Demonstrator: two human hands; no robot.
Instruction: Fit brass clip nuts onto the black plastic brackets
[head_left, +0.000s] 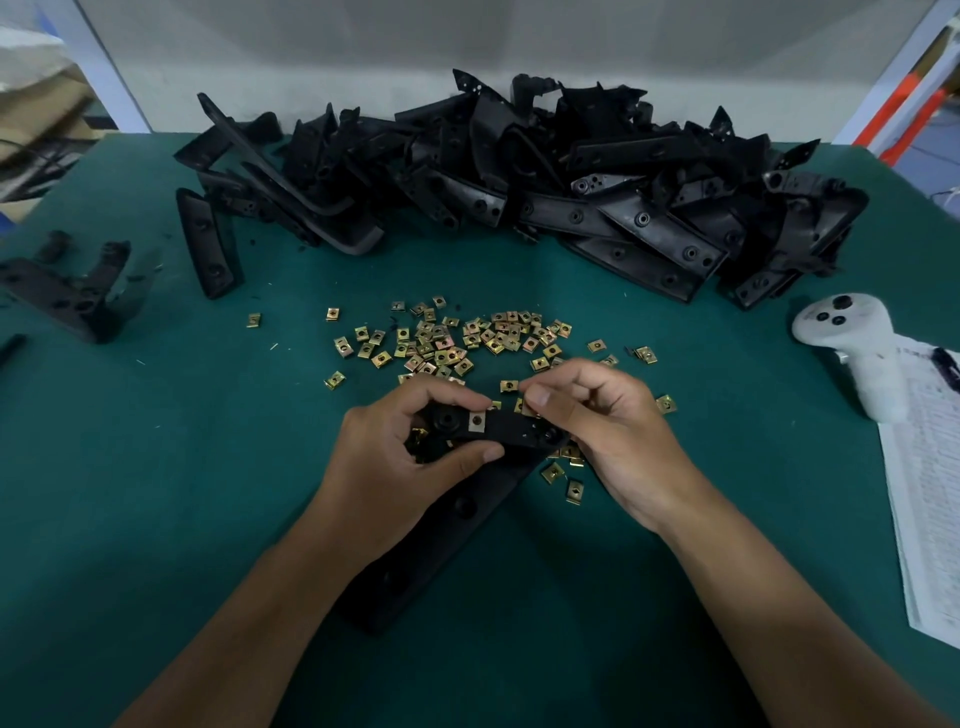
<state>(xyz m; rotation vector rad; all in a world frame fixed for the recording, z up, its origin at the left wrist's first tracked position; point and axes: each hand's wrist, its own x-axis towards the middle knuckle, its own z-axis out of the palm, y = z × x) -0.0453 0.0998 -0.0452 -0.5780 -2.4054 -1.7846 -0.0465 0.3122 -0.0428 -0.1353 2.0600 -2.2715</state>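
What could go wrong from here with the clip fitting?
The right hand pinches a clip nut at the bracket edge; it could go on skewed or slip out. The left hand grips one end only, so the long bracket may twist. Dropped nuts would vanish among the loose nuts.

A green-topped bench (156, 467) fills the view. A pale wall (467, 47) rises behind it at 12 o'clock. Cardboard boxes (36, 119) sit at 10 o'clock, an orange-and-white post (904, 104) at 2.
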